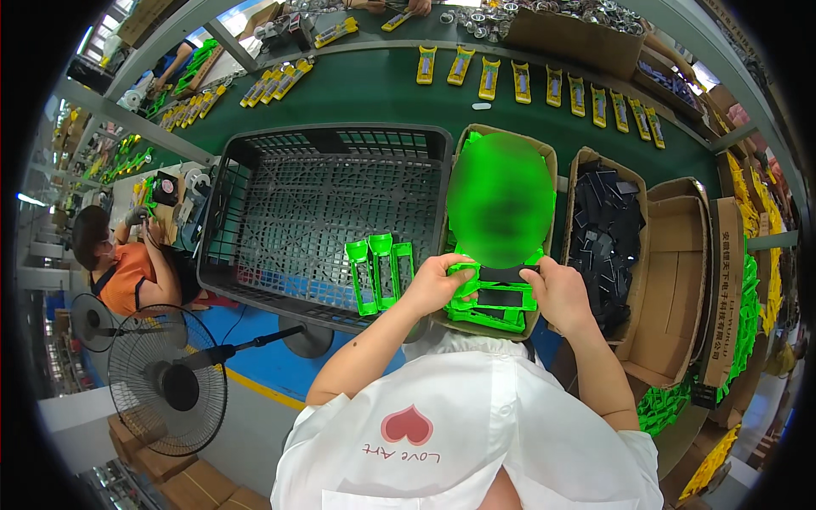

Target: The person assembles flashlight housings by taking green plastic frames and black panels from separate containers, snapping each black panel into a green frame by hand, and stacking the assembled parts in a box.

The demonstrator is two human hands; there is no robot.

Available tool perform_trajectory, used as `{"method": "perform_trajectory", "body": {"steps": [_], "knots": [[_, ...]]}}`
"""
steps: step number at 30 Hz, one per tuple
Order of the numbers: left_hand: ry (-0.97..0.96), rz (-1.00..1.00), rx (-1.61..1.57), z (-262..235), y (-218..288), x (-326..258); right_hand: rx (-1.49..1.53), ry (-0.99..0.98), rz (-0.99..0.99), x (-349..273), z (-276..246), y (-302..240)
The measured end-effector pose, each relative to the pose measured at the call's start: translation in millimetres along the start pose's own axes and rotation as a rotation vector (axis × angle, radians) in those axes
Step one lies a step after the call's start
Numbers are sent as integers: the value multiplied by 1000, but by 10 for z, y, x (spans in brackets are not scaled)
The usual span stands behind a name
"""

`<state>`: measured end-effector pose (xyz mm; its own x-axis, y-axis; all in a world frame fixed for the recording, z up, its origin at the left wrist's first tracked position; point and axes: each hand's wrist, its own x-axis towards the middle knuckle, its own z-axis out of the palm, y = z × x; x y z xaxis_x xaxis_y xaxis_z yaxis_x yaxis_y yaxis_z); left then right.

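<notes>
Both hands' grip (pixel 497 285) pinches green frame (pixel 497 297) between.

1. Place: factory assembly line; a long green conveyor belt (pixel 374 89) carries rows of yellow packaged parts (pixel 521 82)
2. Stock: cardboard boxes (pixel 671 280) of black parts (pixel 605 234) and green plastic pieces (pixel 380 272); large dark plastic crate (pixel 327 208)
3. Staffing: another worker (pixel 123 263) seated at a neighbouring station
4. Fittings: standing fans (pixel 166 378); metal frame rails (pixel 136 119) overhead
</notes>
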<state>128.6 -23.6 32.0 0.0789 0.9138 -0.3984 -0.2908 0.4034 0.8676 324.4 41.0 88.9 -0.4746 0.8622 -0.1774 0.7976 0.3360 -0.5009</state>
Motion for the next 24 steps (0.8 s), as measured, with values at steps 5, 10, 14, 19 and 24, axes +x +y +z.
{"method": "perform_trajectory", "body": {"steps": [5, 10, 14, 19, 24], "knots": [[-92, 31, -20, -50, 21, -3, 20, -28, 1, -15, -31, 35], [-155, 69, 51, -46, -25, 7, 96, -130, 46, 11, -65, 70], [-128, 64, -31, 39, -35, -6, -32, -59, 42, 25, -23, 99], [-64, -7, -23, 106, -35, -8, -96, -65, 82, 27, 25, 129], [-69, 46, -19, 108, -89, 4, -126, -19, 65, -4, 65, 131]]}}
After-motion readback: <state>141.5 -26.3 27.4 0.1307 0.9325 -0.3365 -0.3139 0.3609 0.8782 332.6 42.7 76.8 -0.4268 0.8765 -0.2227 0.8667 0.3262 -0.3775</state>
